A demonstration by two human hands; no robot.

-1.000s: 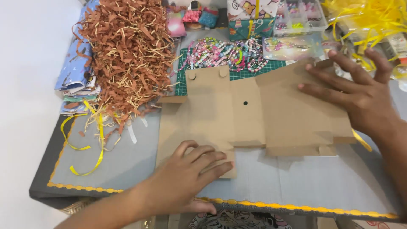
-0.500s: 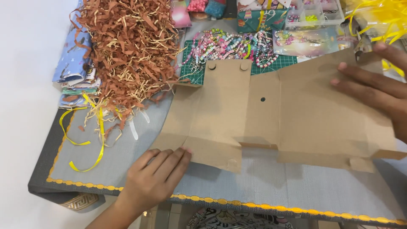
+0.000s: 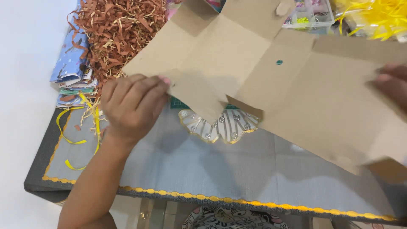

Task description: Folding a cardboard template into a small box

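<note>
Cardboard sheet [image 3: 271,72] lifted, long axis running left-right.

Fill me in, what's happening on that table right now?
A person holds a flat, unfolded cardboard box blank tilted up off the grey table. The left hand grips a flap at its near left edge, and the right hand holds its right side. Under the raised card lies a small scalloped ornament with studs. A heap of brown paper shred sits at the far left, with yellow ribbon beside it.
</note>
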